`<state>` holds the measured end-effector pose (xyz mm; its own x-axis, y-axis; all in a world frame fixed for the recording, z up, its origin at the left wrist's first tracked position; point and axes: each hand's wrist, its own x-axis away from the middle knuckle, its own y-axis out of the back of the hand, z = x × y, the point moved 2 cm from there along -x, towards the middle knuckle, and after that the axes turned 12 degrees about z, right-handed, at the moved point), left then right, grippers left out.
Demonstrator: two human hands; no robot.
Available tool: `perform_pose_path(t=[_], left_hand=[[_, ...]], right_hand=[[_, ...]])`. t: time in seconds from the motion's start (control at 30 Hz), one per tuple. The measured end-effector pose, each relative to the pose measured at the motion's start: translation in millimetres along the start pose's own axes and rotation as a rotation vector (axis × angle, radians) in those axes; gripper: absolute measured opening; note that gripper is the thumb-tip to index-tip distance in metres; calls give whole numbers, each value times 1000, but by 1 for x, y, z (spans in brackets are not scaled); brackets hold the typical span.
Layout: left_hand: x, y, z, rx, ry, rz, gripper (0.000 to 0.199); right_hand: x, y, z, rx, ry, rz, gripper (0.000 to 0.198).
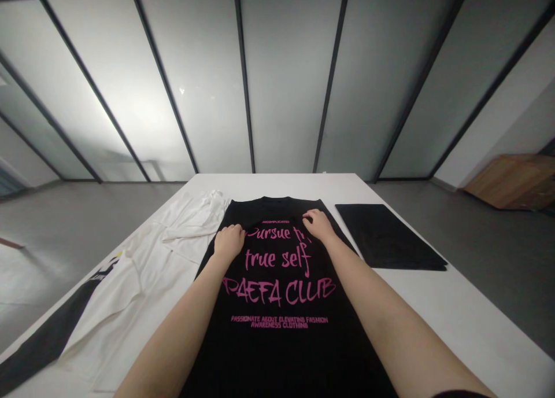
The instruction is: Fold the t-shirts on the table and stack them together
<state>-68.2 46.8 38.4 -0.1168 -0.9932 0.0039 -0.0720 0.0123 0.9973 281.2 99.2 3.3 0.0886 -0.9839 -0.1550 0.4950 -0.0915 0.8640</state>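
A black T-shirt (286, 357) with pink lettering lies front side up, its collar at the far end and its sides running toward me. No sleeves show at its sides. My left hand (229, 242) rests on the left part of the chest, fingers curled closed on the cloth beside the word "Pursue". On the upper right chest, my right hand (319, 223) has its fingers bent in a pinch at the fabric, covering part of the print. Both forearms reach over the shirt and hide parts of its side edges.
The white table (277, 184) carries a crumpled white garment (130, 294) with a dark section on the left. A folded black garment (385, 236) lies flat at right. Frosted glass panels (286, 85) stand behind, and a wooden object (511, 181) is at far right.
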Motion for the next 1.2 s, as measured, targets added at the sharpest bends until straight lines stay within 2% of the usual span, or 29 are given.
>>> perform_pose_path(t=[0.17, 0.27, 0.33, 0.43, 0.5, 0.57, 0.67, 0.8, 0.87, 0.97, 1.07, 1.2], left_hand=[[-3, -1, 15, 172, -53, -205, 35], [-3, -10, 23, 223, -61, -187, 32], [-3, -15, 24, 229, -54, -168, 30], [-1, -16, 20, 255, -84, -285, 33], [0, -14, 14, 268, -125, -333, 37], [0, -14, 10, 248, -131, -258, 35], [1, -14, 9, 188, -61, -128, 29], [4, -9, 11, 177, 19, -242, 32], [3, -10, 12, 169, 30, -259, 31], [0, -14, 10, 123, 29, -199, 32], [-1, -15, 9, 125, 39, -186, 37], [1, -15, 9, 150, 39, -189, 38]], right_hand=[[3, -2, 7, 82, 6, 73, 29], [5, -2, 10, 114, -1, 87, 39], [8, -2, 11, 123, -15, 11, 49], [12, 0, 8, 98, -96, -229, 61], [10, -2, 2, 90, -172, -237, 62], [5, -7, -4, 103, -203, -107, 62], [-5, -13, -11, 149, -188, 72, 64], [-16, -14, -13, 145, -217, 194, 75], [-16, -13, -12, 127, -248, 232, 77], [-11, -9, -9, 91, -196, 222, 70], [-2, 0, -9, -30, -64, 95, 53], [12, 14, -11, -86, -65, -46, 53]])
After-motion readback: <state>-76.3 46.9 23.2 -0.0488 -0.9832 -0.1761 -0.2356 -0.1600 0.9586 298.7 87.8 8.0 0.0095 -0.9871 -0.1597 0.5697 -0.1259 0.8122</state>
